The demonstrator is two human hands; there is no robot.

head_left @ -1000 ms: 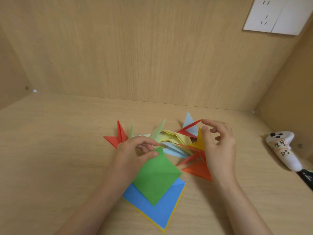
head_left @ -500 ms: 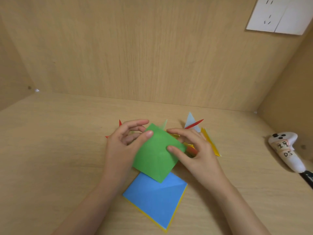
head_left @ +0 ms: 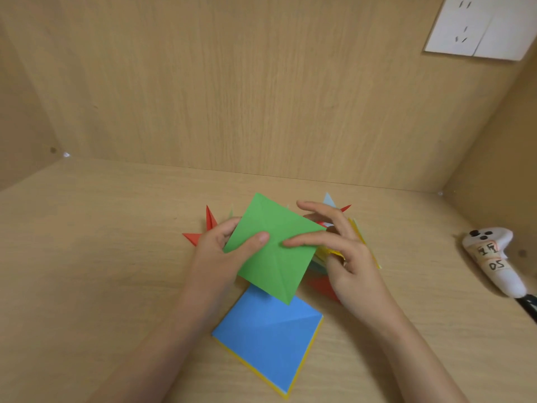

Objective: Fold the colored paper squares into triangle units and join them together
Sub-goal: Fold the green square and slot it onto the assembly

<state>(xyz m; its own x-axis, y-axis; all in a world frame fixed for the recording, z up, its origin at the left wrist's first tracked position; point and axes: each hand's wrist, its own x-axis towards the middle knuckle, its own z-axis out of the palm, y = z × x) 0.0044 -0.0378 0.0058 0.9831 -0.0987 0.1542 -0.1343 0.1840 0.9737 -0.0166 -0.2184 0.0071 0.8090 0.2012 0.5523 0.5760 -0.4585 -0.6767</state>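
Green paper square (head_left: 273, 245) was held up off the bench (head_left: 87, 271), tilted like a diamond, with crease lines showing across it. Left hand (head_left: 220, 251) pinched its left corner, thumb on top and fingers behind the sheet. Right hand (head_left: 345, 257) had its index finger laid straight on the middle of the green sheet. Its other fingers were spread loosely above the sheet's right corner. Could not tell if the right thumb was under the paper. The hands were close together, both on the same sheet.

Blue square (head_left: 270, 335) lay flat on the bench just near of the green one, its far corner hidden under it. A yellow sheet (head_left: 250, 369) lay beneath it, with only a thin edge showing.

A pile of folded units sat behind and under the hands. A red unit (head_left: 200, 237) poked out to the left of the left hand. A light blue tip (head_left: 328, 199) showed on the far side of the right hand. Yellow units (head_left: 363, 239) sat to the right of the right fingers. An orange-red piece (head_left: 322, 286) lay partly under the right hand. Could not tell which units were joined.

White controller (head_left: 491, 257) with handwritten labels lay at far right on the bench, well apart from the paper. White wall socket (head_left: 479, 27) was on the back panel at upper right.
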